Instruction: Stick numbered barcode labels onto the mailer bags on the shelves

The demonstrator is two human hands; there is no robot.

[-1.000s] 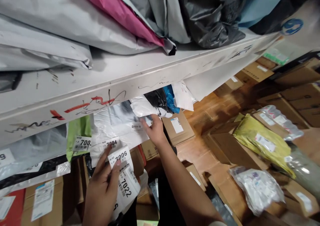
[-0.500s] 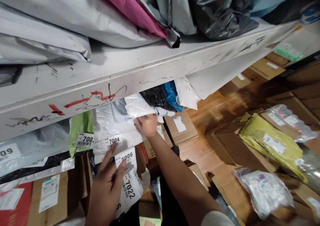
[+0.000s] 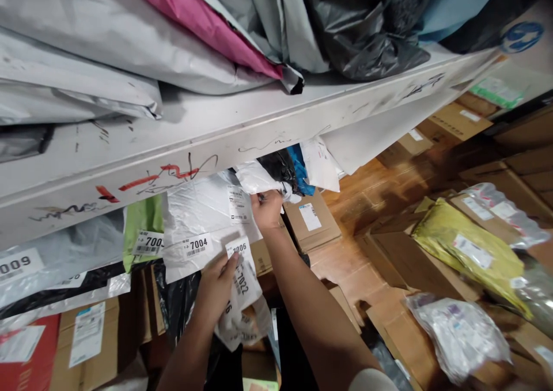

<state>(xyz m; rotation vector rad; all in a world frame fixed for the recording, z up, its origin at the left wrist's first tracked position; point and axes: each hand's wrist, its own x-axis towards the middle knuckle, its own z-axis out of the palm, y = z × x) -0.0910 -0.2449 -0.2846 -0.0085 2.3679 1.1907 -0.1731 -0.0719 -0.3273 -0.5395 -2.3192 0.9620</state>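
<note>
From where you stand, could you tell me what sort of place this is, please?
Probably a parcel sorting or pickup depot: a shelf piled with poly mailers, numbered barcode labels on the bags, and labelled cardboard boxes stacked on the floor.

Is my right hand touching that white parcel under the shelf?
Touching. The head view shows the right hand with fingers pinching the white parcel.

left hand (image 3: 220,287): bare, no glove, ring or watch in view | left forearm: bare, no sleeve | right hand (image 3: 266,209): bare, no glove | right forearm: bare up to the light grey-white sleeve edge (image 3: 371,379) at bottom of frame
</note>
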